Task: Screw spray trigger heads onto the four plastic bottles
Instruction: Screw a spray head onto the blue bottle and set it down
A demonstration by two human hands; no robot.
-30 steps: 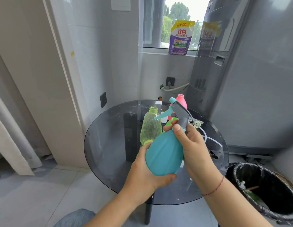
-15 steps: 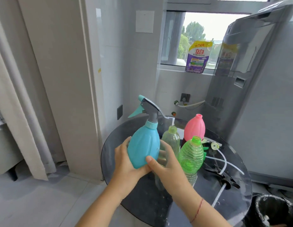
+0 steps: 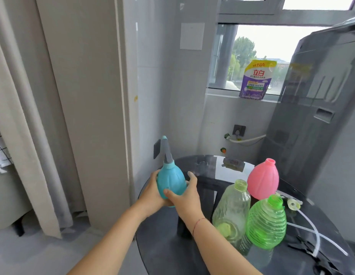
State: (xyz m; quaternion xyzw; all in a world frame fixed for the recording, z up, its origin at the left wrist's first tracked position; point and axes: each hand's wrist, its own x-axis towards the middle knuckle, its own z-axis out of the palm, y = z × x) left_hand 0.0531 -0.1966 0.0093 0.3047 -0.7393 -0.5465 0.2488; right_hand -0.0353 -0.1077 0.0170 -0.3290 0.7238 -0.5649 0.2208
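A blue bottle (image 3: 171, 180) with a grey and blue trigger head (image 3: 167, 150) on its neck stands upright at the left edge of the round glass table (image 3: 208, 253). My left hand (image 3: 151, 192) wraps its left side. My right hand (image 3: 185, 196) cups its lower right, fingers partly spread. To the right stand three bottles with bare necks: a pale yellow-green one (image 3: 232, 209), a bright green ribbed one (image 3: 267, 221) and a pink one (image 3: 264, 178). Loose trigger heads with white tubes (image 3: 303, 221) lie at the right.
A grey appliance (image 3: 315, 116) rises behind the table on the right. A purple detergent pouch (image 3: 256, 80) sits on the window sill. The wall corner and a curtain (image 3: 31, 116) stand close on the left; the floor lies below the table's left edge.
Both hands carried the blue bottle from in front of me to the table's left side. My right hand slid from the trigger head to the bottle's body. The view swung left.
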